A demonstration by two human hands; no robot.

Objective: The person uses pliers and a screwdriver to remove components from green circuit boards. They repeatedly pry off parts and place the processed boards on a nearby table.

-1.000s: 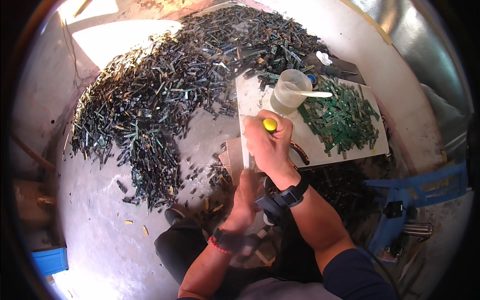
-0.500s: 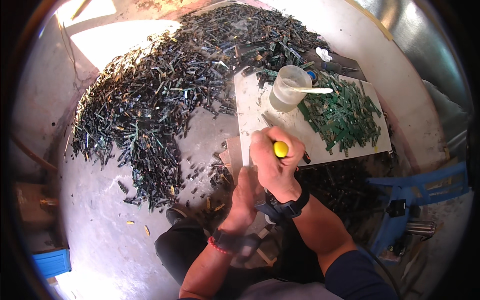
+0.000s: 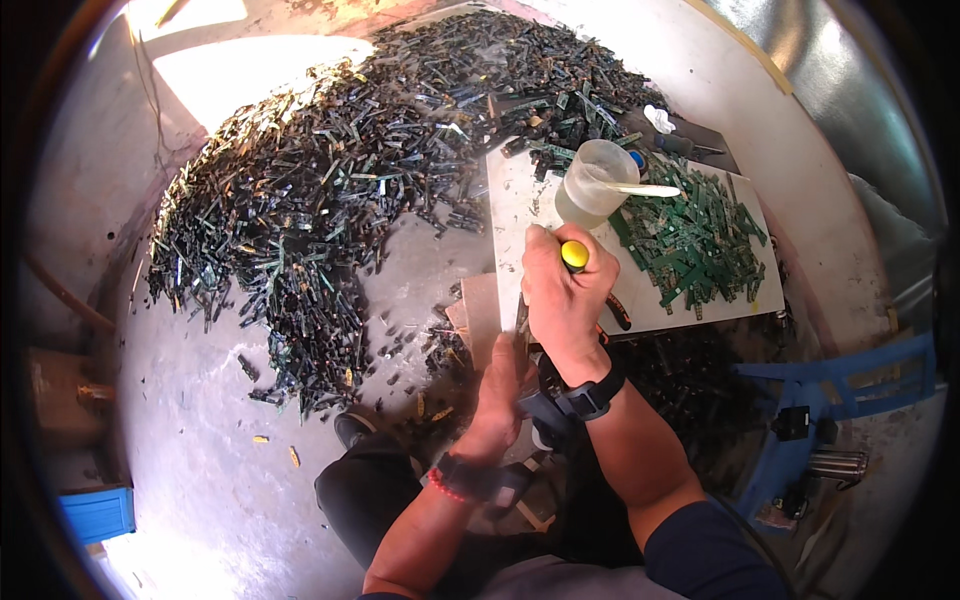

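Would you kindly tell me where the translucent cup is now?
In the head view, the translucent cup stands on the white board, right of centre, left of the green strips.

The yellow-ended tool (image 3: 574,256) is mostly covered by the right hand (image 3: 568,298), by which the orange-and-black handles (image 3: 620,312) are also partly screened. The fingers of the left hand (image 3: 497,390) are mostly hidden, and the dark piece (image 3: 521,317) at its thumb cannot be identified. In the dark heap (image 3: 300,200), far left, many pieces are too small to be told apart. The right sleeve (image 3: 715,550) is cut off by the near edge.
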